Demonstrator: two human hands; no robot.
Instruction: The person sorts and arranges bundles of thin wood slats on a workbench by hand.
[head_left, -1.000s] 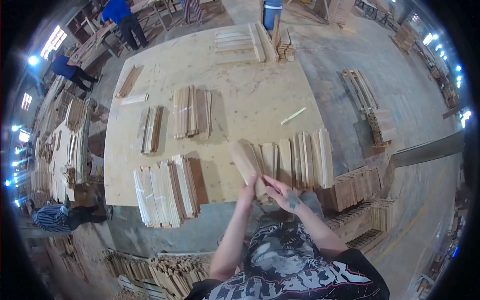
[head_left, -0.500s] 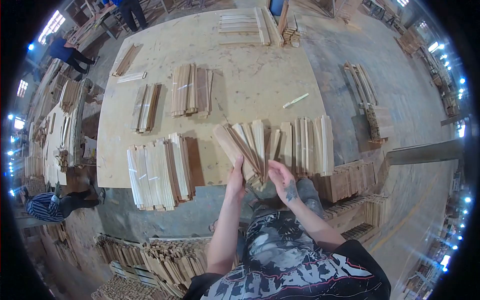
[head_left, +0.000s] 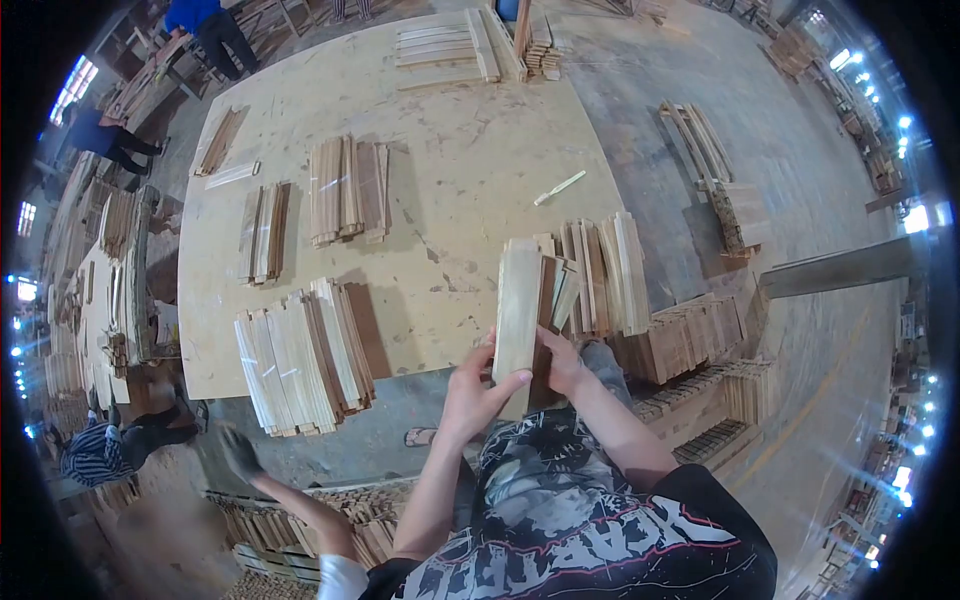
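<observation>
A bundle of pale wooden slats [head_left: 518, 305] stands between my two hands at the near edge of the large board-topped table [head_left: 450, 200]. My left hand [head_left: 478, 395] is wrapped round the lower left side, its thumb pressed across the front slat. On the bundle's right side, my right hand [head_left: 562, 362] grips the lower part, its fingers partly hidden behind the wood. Some slats at the back of the bundle lean to the right. Directly beside it, a row of slats [head_left: 628, 275] lies along the table's right edge.
Left of me lies a wide slat stack [head_left: 300, 360], with smaller stacks [head_left: 348, 190] behind it. A light strip [head_left: 560, 188] rests on the tabletop. A co-worker's gloved hand [head_left: 240, 455] reaches in at lower left. More stacked wood [head_left: 700, 335] stands low at right.
The fanned slats are now gathered into a more upright bundle, and my right hand has closed on it. A co-worker's arm has come into view at lower left. The view has shifted.
</observation>
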